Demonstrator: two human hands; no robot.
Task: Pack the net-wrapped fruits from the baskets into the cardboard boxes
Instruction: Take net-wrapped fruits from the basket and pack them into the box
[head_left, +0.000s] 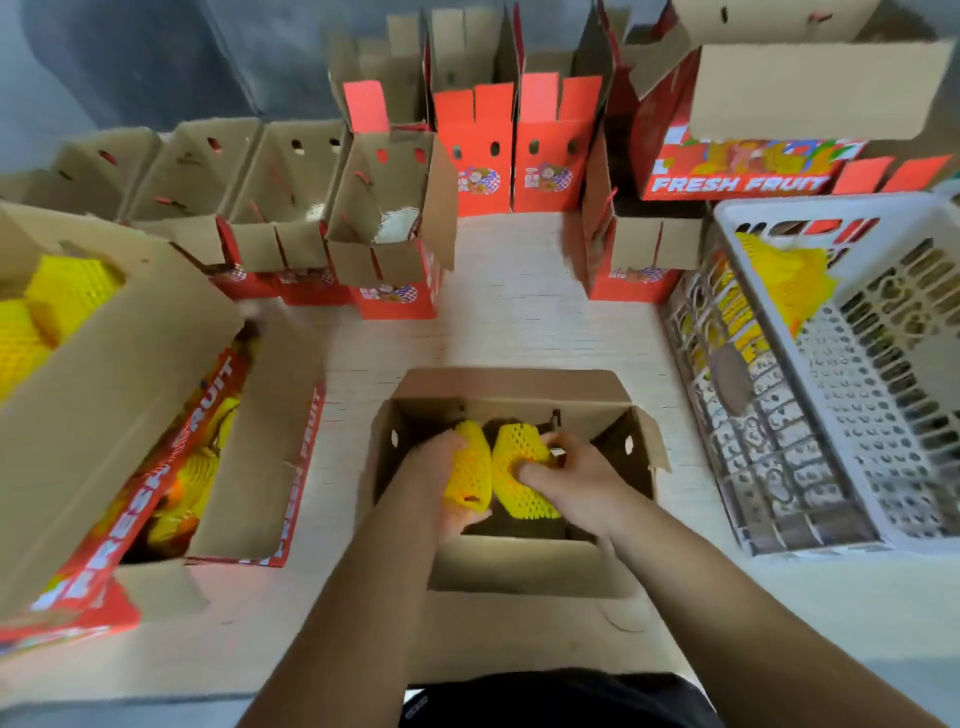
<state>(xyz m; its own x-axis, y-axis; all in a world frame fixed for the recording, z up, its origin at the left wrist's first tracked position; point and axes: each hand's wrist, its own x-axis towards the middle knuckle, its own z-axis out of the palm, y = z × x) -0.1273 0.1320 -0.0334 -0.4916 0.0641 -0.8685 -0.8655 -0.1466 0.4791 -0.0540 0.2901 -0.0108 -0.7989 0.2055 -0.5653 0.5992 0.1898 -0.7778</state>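
gripping, left hand: fingers curled round a yellow foam-net-wrapped fruit, held inside the open brown cardboard box in front of the person.
right hand: fingers and thumb closed on a second yellow net-wrapped fruit, just beside the first, in the same box.
left side: a larger open cardboard box with red printed sides held more yellow netted fruits.
right side: a white perforated plastic basket held one yellow net-wrapped piece at its far end.
behind: red and brown open boxes stood in rows.
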